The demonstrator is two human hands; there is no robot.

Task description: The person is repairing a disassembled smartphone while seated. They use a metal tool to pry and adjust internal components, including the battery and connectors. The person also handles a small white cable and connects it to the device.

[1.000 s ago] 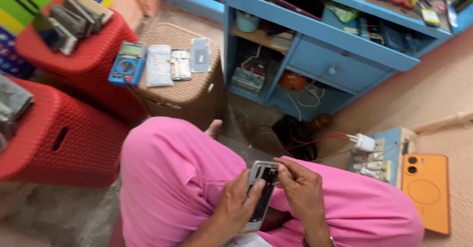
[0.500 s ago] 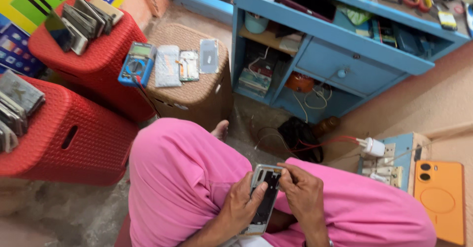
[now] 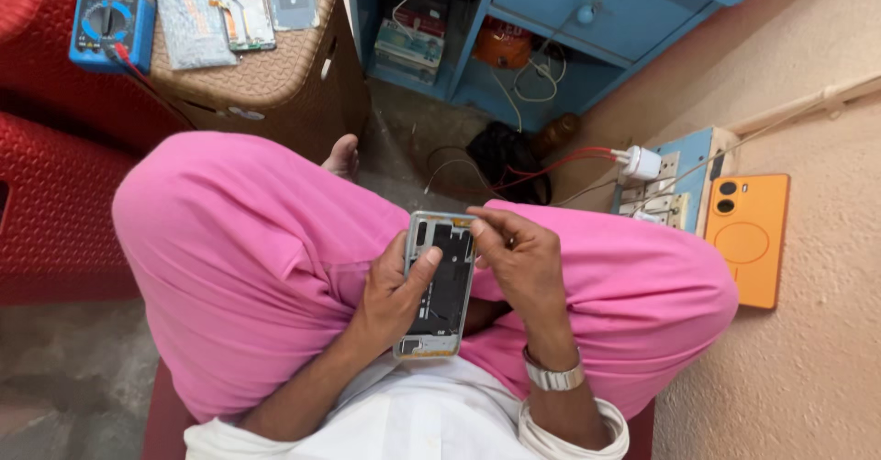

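Right now my left hand [image 3: 390,297] is wrapped around an opened phone [image 3: 440,286] with its back cover off, gripping it over my lap against the pink trousers [image 3: 248,258]. My right hand [image 3: 516,258] pinches at the phone's top edge, fingertips closed (whether on a part, I cannot tell). An orange phone [image 3: 745,238] lies beside the blue socket board [image 3: 674,185]; a blue multimeter [image 3: 110,15] sits on the wicker stool [image 3: 266,75].
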